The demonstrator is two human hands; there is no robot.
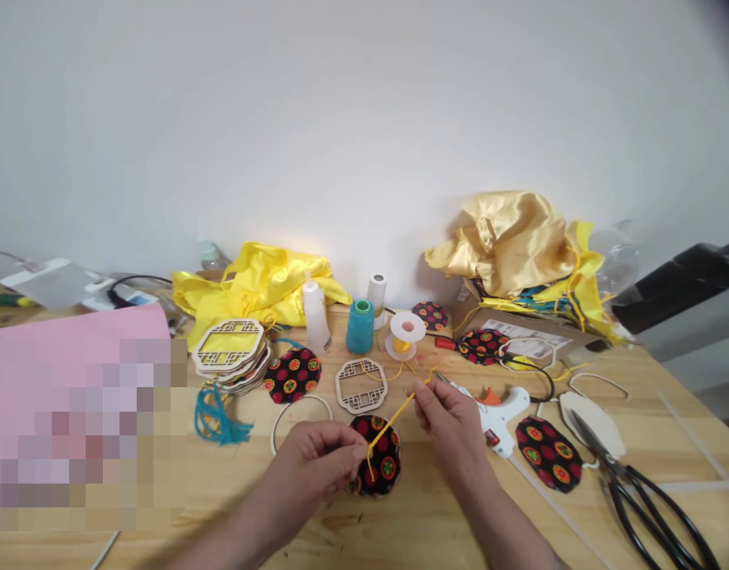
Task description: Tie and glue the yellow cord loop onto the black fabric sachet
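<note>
A yellow cord (393, 419) runs taut between my two hands. My left hand (325, 459) pinches its lower end, with a short tail hanging below the fingertips. The upper end is pinched in my right hand (444, 412). Under the cord lies a black patterned fabric piece (385, 467) with red and orange dots. Beyond my hands stands a white spool (408, 336) wound with yellow cord, and a loose strand trails from it toward my right hand. A fretwork wooden frame (361, 386) lies flat just past the fabric piece.
On the right are a white glue gun (506, 419) and large black-handled scissors (654, 499). At left sit stacked wooden frames (230, 348) and a blue-yellow tassel (222, 416). A teal thread cone (360, 326) and white bottle (315, 313) stand behind. Gold satin (518, 237) tops a cardboard box.
</note>
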